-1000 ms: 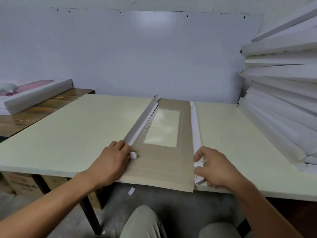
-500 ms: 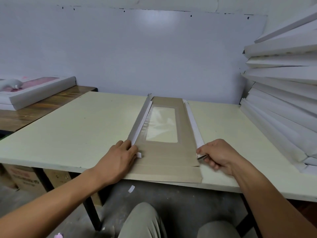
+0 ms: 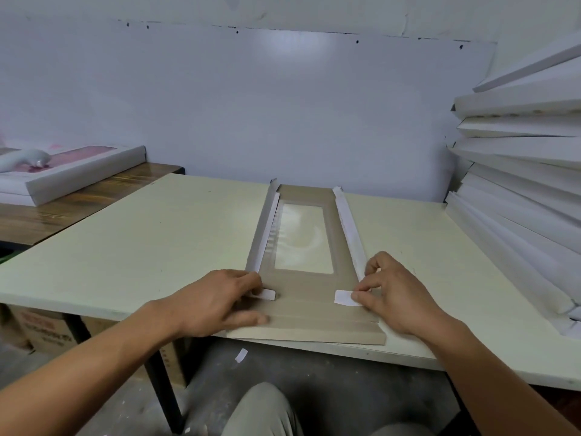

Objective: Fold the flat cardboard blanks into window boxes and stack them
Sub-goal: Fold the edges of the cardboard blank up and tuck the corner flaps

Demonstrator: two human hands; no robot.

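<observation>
Fingertip grip (image 3: 390,294); blank (image 3: 311,316) lengthwise, pointing away

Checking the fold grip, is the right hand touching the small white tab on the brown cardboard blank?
Touching. The head view shows the right hand pinching the small white tab at its right end, fingertips overlapping it with no gap.

Brown cardboard blank (image 3: 301,322), white flaps (image 3: 349,228), cream table (image 3: 151,240).

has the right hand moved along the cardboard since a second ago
Yes. The right hand has moved up from the cardboard blank's near right corner toward its window, now pinching a small white tab.
</observation>
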